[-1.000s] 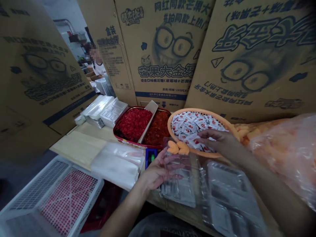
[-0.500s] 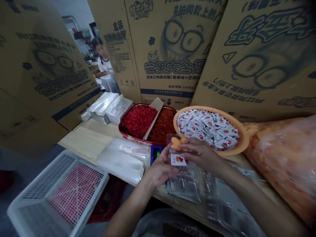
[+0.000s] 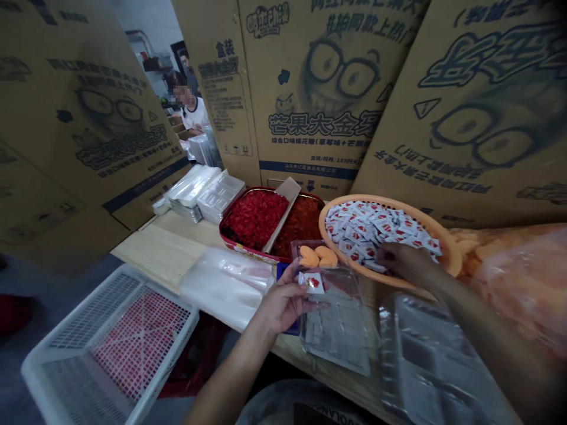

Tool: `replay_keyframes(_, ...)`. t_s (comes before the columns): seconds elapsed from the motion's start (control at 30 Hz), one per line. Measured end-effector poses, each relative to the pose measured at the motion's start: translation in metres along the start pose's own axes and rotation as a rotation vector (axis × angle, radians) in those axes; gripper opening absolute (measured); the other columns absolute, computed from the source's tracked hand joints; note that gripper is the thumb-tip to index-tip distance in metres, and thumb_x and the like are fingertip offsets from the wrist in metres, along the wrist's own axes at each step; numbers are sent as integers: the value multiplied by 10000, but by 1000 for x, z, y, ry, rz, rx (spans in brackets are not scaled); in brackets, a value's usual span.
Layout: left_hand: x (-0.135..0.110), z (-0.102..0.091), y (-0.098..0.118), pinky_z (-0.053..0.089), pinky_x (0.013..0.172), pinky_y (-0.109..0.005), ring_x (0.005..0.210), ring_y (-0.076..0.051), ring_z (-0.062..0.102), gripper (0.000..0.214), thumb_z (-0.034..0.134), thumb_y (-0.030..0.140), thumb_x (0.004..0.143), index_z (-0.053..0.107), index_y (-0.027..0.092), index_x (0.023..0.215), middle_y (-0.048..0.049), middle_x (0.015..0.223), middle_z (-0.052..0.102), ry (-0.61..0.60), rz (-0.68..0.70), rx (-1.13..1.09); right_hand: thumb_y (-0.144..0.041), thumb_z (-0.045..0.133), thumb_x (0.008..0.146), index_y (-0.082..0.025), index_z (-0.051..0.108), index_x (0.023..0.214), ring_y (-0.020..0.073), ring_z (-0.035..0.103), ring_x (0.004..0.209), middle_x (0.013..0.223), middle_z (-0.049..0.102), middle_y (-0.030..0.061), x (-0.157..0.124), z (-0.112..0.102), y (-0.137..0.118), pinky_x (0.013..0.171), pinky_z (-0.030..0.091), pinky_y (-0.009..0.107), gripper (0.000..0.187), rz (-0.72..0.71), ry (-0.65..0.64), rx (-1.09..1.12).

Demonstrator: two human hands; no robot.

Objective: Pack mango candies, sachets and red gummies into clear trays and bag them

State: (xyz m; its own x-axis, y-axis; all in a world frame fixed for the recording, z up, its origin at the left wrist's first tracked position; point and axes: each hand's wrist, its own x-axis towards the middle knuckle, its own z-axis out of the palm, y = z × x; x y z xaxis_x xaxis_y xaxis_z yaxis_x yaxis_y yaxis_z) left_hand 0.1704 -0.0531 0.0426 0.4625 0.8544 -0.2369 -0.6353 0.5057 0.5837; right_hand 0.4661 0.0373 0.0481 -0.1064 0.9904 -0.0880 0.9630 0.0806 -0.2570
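Note:
My left hand [image 3: 283,301] grips the edge of a clear plastic tray [image 3: 334,330] with moulded compartments. Two orange heart-shaped sweets [image 3: 318,257] sit in the tray's far end. Below them lies a white sachet [image 3: 312,282] with a red print, by my left fingertips. My right hand [image 3: 401,260] reaches over the near rim of an orange basket [image 3: 452,254]; its fingers are bent together on one of the heaped white sachets [image 3: 367,227], the fingertips partly hidden.
A red tin [image 3: 230,239] of red and orange-red pieces has a cardboard divider [image 3: 283,209]. Clear bags [image 3: 225,283] and stacked plastic trays [image 3: 219,195] lie left. More trays [image 3: 429,360] are at right, near bagged orange sweets [image 3: 518,265]. A white crate [image 3: 110,348] stands lower left; people [image 3: 195,112] are behind.
My right hand has left the orange sweets and moved right into the sachet basket. The two hearts now lie side by side in the tray, which my left hand still holds.

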Motion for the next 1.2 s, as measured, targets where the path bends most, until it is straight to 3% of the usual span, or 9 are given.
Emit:
replay_keyframes(0.17,0,-1,0,515,849,-458,1077,-282,607,715,646,77,711,377,308,1331,-79,1185,595,0,4,-2,-291,544,703,-253,594,590,252,577,638,650,657,31,1,-1,13,558,343,343,129,-76,213,74)
replay_keyframes(0.33,-2,-2,1,520,844,-462,1053,-277,617,690,677,92,705,401,304,1301,-64,1168,598,24,0,-2,-429,542,676,-258,528,575,238,527,588,583,584,39,-8,-11,6,555,360,360,199,77,374,395)
replay_keyframes(0.43,-2,0,1,514,851,-477,1068,-279,606,702,690,96,695,401,301,1301,-74,1204,579,53,41,7,-485,624,600,-254,512,599,214,525,585,596,560,20,-21,-20,-17,562,397,353,256,190,367,778)
replay_keyframes(0.53,-2,1,1,502,870,-494,1078,-275,597,722,705,99,681,403,309,1302,-77,1254,550,78,105,13,-482,726,522,-240,518,640,182,542,574,603,566,-1,-37,-25,-50,555,434,325,340,247,251,1156)
replay_keyframes(0.63,-2,1,2,496,885,-506,1088,-274,590,738,710,95,677,392,321,1304,-69,1283,530,96,160,1,-459,774,515,-230,540,657,170,560,566,609,596,-1,-49,-18,-84,555,464,313,357,216,141,1295)
replay_keyframes(0.8,-5,0,3,496,890,-518,1087,-265,590,756,710,105,690,357,352,1311,-48,1311,496,109,251,-13,-439,723,619,-241,537,663,168,540,499,566,591,-13,-49,14,-118,463,431,291,276,154,155,1294)
replay_keyframes(0.93,-9,-3,3,498,895,-513,1090,-252,582,738,715,125,689,373,351,1302,-40,1317,479,147,303,-9,-446,615,700,-237,529,653,177,533,541,592,576,-1,-40,36,-123,481,414,291,231,75,275,1023)
replay_keyframes(1.07,-12,-8,7,512,885,-497,1083,-239,581,758,713,121,687,363,359,1315,-42,1347,459,172,314,-19,-476,552,711,-236,511,600,221,540,681,674,553,40,-38,40,-127,606,425,347,267,-52,414,660)
replay_keyframes(1.2,-20,-16,17,527,859,-479,1092,-257,580,780,704,108,690,345,339,1342,-64,1344,471,189,299,-29,-492,534,744,-215,565,715,234,550,749,757,583,66,-35,31,-135,671,433,366,280,-119,406,593)
